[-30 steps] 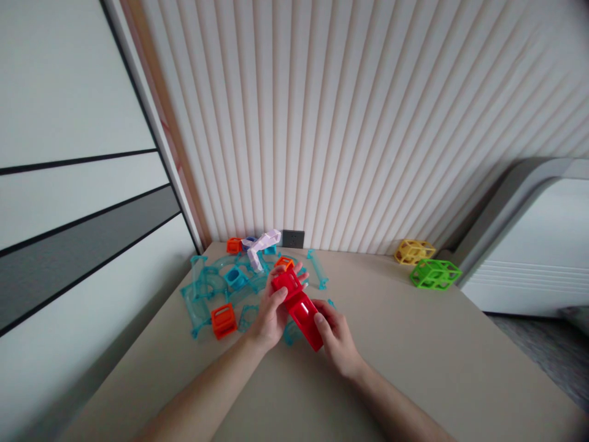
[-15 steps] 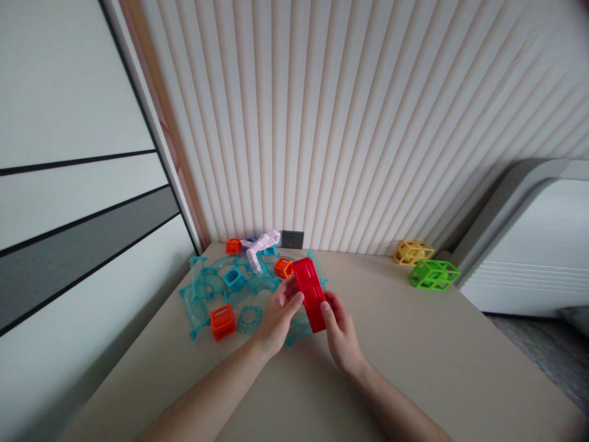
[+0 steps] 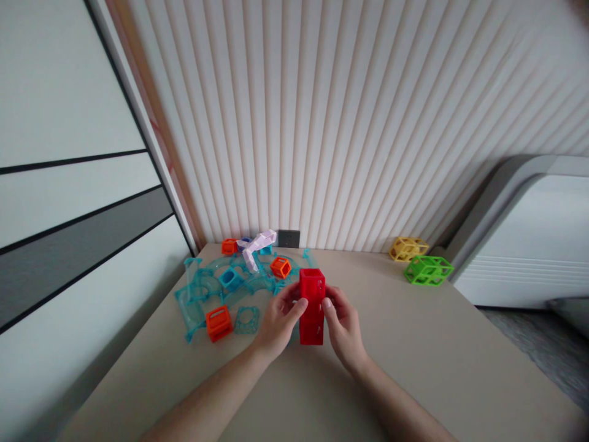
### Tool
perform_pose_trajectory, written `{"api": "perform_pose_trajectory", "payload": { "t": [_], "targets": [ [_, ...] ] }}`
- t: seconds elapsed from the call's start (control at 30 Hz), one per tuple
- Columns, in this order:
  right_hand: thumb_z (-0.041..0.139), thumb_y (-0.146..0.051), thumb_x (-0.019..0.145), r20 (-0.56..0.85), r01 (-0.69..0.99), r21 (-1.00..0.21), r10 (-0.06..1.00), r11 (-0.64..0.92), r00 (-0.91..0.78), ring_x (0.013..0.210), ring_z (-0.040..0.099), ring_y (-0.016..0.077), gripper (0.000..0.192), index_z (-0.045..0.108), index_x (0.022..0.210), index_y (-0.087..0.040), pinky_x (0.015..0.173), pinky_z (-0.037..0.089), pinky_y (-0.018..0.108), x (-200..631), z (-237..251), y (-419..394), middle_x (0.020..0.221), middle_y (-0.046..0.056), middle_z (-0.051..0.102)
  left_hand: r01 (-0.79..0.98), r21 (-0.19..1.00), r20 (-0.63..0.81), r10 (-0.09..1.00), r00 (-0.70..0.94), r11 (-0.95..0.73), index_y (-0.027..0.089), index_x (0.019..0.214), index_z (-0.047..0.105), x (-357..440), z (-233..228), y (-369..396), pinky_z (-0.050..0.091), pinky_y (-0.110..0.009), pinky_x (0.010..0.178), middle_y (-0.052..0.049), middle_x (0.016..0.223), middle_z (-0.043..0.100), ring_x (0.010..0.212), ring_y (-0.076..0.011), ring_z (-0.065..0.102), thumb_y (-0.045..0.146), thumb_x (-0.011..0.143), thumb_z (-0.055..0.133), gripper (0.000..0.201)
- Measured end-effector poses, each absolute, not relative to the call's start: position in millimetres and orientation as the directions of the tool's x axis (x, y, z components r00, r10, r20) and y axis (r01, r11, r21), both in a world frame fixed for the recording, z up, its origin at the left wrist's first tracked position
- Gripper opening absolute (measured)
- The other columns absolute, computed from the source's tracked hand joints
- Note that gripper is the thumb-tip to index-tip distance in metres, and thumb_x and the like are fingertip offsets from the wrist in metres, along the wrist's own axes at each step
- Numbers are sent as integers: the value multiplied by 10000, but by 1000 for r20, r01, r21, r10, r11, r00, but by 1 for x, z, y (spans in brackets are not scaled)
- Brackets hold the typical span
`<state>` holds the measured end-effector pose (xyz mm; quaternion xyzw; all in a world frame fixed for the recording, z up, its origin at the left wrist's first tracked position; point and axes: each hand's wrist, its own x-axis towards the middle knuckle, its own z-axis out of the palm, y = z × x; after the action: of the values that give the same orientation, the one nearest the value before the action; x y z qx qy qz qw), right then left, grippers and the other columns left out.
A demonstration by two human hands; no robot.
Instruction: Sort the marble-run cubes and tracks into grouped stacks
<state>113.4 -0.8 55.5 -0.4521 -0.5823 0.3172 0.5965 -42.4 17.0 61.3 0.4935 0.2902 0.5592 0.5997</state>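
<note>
A tall red block (image 3: 311, 313), which looks like several cubes joined in a column, stands upright between my hands. My left hand (image 3: 280, 319) is closed on its left side, with the thumb on the near face. On the right side my right hand (image 3: 343, 325) grips it too, thumb at the edge. I cannot tell whether its base touches the table. Beyond my left hand lie an orange cube frame (image 3: 280, 267) and clear blue track pieces (image 3: 251, 285), some hidden behind the block and hand.
An orange cube (image 3: 219, 323) and a clear blue ring plate (image 3: 246, 320) lie left on the table (image 3: 414, 344). A pale purple angled piece (image 3: 255, 248) rests farther back. Yellow (image 3: 408, 248) and green (image 3: 429, 270) frames sit at the far right. A socket (image 3: 289, 238) is on the ribbed wall.
The red block has turned from a leftward tilt to upright and come slightly lower, both hands still on it. The whole view has shifted a little.
</note>
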Motion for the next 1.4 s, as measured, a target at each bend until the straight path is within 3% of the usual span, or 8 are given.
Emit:
{"api": "perform_pose_trajectory", "payload": {
  "t": [0.43,0.8,0.97,1.2,1.4],
  "targets": [
    [590,-533,942,263,25,-965,961,262,89,835,664,224,409,730,1107,-185,793,539,340,112,49,3,988,86,754,-388,916,179,967,183,-96,180,1200,711,-43,54,20,550,-306,840,-116,1117,768,979,-239,712,399,830,774,434],
    [555,-529,963,317,75,-947,943,311,98,919,660,238,403,710,1127,-195,788,540,320,111,48,2,1018,89,738,-418,906,158,966,205,-60,184,1188,725,-41,60,15,557,-329,851,-123,1128,772,1010,-268,723,413,819,783,437],
    [572,-529,956,346,90,-936,936,340,60,900,651,229,416,701,1170,-196,811,540,331,113,49,1,1016,86,731,-421,904,158,970,184,-68,178,1190,726,-41,62,16,543,-369,932,-130,1163,762,1065,-284,711,429,835,763,437],
    [648,-513,916,277,-21,-960,960,278,36,893,666,231,399,695,1164,-204,837,557,355,111,51,1,1041,88,735,-398,915,148,970,191,-61,184,1223,707,-42,58,17,567,-342,830,-128,1141,767,985,-276,728,435,826,771,474],
    [674,-570,872,231,-110,-966,973,233,30,830,690,241,453,685,1153,-215,719,583,338,107,58,0,998,89,758,-387,919,161,968,190,-76,175,1215,710,-42,64,15,556,-351,864,-130,1150,763,1025,-284,714,438,821,773,478]
  ]
}}
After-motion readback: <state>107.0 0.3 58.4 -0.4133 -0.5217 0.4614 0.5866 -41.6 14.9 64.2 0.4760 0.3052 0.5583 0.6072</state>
